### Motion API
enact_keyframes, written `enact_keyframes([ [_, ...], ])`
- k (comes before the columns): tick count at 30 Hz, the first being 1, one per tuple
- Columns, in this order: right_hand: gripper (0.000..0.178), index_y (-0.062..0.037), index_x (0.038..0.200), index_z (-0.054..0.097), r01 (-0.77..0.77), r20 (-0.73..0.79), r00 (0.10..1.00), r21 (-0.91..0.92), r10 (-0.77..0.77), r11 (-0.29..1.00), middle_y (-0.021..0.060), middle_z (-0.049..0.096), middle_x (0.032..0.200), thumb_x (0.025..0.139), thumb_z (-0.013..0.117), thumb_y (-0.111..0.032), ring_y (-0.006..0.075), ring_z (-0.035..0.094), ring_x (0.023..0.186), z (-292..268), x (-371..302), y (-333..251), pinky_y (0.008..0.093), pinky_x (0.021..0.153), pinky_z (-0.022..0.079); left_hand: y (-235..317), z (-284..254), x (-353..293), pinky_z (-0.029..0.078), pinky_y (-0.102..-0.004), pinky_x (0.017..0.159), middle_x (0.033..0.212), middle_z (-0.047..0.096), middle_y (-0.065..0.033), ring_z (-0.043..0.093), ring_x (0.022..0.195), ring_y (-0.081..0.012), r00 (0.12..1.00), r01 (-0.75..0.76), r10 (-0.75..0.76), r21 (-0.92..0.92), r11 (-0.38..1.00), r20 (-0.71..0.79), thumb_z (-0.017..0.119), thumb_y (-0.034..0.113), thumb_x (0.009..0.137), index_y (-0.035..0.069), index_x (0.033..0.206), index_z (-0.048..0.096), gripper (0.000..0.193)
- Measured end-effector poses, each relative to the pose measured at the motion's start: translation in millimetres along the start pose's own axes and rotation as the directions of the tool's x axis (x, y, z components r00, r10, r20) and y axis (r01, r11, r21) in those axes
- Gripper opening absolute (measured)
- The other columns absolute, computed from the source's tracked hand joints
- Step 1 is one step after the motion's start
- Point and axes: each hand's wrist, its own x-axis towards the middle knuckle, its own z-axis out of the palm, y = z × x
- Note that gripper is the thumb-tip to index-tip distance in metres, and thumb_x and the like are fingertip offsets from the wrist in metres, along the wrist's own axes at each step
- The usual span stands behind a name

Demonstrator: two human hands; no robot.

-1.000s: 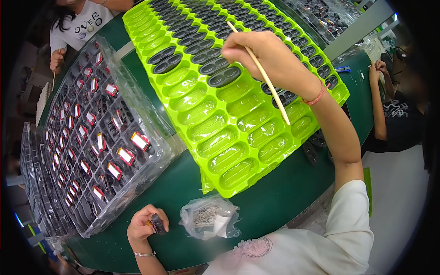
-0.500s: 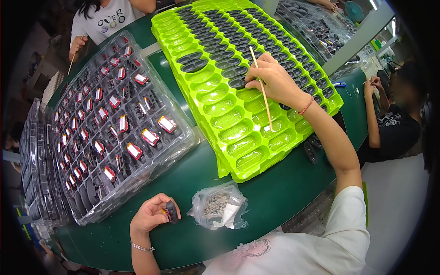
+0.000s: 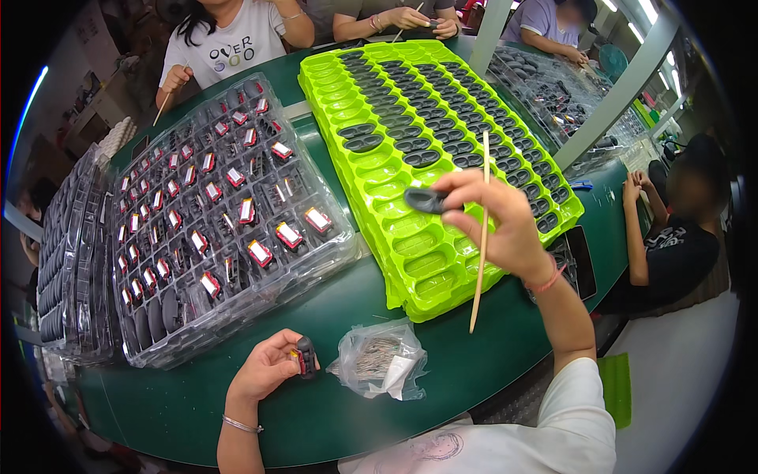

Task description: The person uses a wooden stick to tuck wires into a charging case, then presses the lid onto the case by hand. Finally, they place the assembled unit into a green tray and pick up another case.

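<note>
My right hand [image 3: 505, 225] pinches a black oval plastic shell [image 3: 425, 201] between thumb and fingers, raised above the green tray [image 3: 430, 286]. A thin wooden stick [image 3: 479, 276] is tucked in the same hand, pointing up and down past the palm. Low over the near table edge, my left hand [image 3: 268, 365] is closed on a small black casing [image 3: 305, 357] with red and yellow parts showing. Just right of that hand lies a clear plastic bag [image 3: 379, 359] of thin wire-like pieces with a white paper slip.
A clear compartment tray [image 3: 229, 304] with red-and-white parts stands at left, beside stacked clear trays [image 3: 75, 261]. Many black shells fill the green tray's far and right rows. Co-workers sit across and at right. A dark flat device [image 3: 582, 261] lies by the tray's right corner.
My right hand has lifted a black shell off the green tray and brought it nearer to me, the stick still in hand. The left hand has turned its casing slightly. The view has shifted.
</note>
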Motion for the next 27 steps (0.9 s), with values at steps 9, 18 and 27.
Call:
enact_keyframes([
  [9, 0.039, -0.0019, 0.103, 0.063, 0.101, -0.047, 0.994, 0.167, -0.094, 0.981, 0.0141, 0.068, 0.105, 0.069, 0.081, -0.001, 0.0287, 0.067, 0.092, 58, -39, -55, 0.0346, 0.076, 0.055, -2, 25, 2, 0.051, -0.0278, 0.078, 0.099, 0.065, -0.0108, 0.063, 0.088, -0.0149, 0.952, -0.159, 0.201, 0.187, 0.969, -0.231, 0.074, 0.017, 0.085, 0.001, 0.113, 0.052, 0.039],
  [18, 0.049, 0.0019, 0.113, 0.061, -0.038, 0.116, 0.993, 0.339, -0.002, 0.94, 0.0188, 0.069, 0.104, 0.07, 0.083, -0.002, 0.0307, 0.068, 0.096, 96, -66, -70, 0.0375, 0.083, 0.055, 1, 56, -11, 0.049, -0.0285, 0.087, 0.121, 0.06, -0.0243, 0.06, 0.099, -0.0169, 0.803, -0.54, 0.58, 0.248, 0.805, -0.134, 0.081, 0.023, 0.08, 0.003, 0.113, 0.048, 0.051],
  [27, 0.052, 0.0039, 0.117, 0.059, -0.163, 0.222, 0.973, 0.471, 0.062, 0.867, 0.0193, 0.069, 0.103, 0.071, 0.083, -0.002, 0.0312, 0.067, 0.097, 111, -80, -76, 0.0388, 0.085, 0.054, -9, 66, -11, 0.052, -0.0323, 0.089, 0.124, 0.061, -0.0239, 0.062, 0.105, -0.0195, 0.872, -0.461, 0.489, 0.288, 0.839, -0.027, 0.078, 0.002, 0.08, 0.001, 0.113, 0.05, 0.043],
])
